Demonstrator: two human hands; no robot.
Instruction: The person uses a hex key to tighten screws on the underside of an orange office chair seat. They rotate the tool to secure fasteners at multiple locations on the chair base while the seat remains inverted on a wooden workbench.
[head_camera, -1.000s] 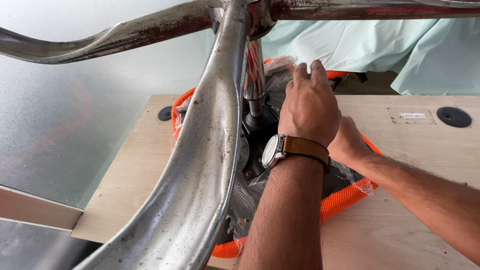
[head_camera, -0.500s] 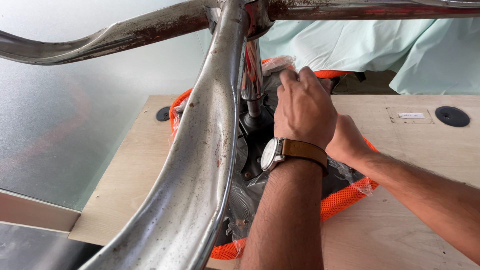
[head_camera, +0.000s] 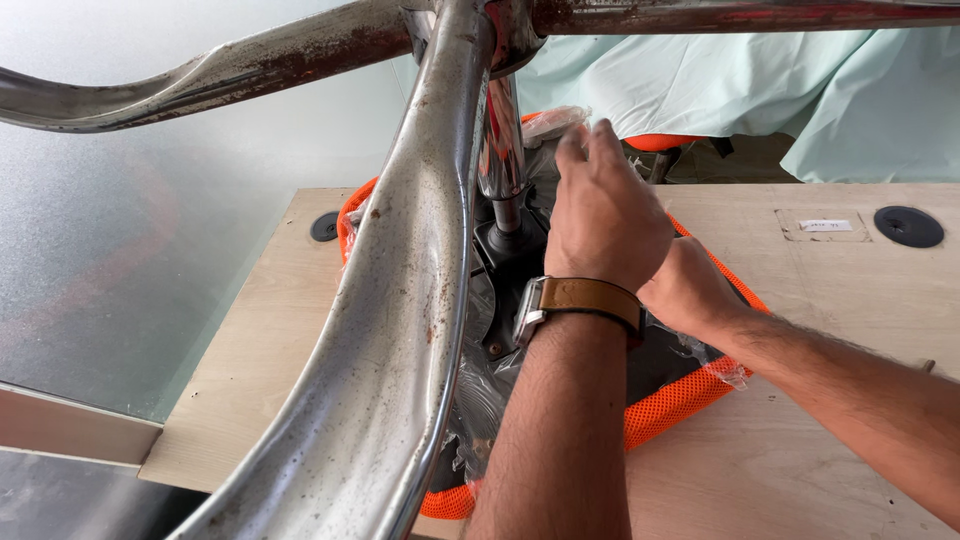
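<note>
Count: my two hands, left (head_camera: 605, 215) and right (head_camera: 690, 290); one wristwatch (head_camera: 580, 300); one orange mesh seat (head_camera: 680, 400); three rusty chrome legs (head_camera: 400, 300); two round desk grommets, one at 3 o'clock (head_camera: 908, 226), one at 9 (head_camera: 324, 227).

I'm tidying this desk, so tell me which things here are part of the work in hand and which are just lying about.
In hand: left hand, right hand, upturned orange mesh chair seat, its chrome column, rusty chrome legs, plastic wrap.

Lying about: wooden desk, black cable grommets, pale green cloth.
</note>
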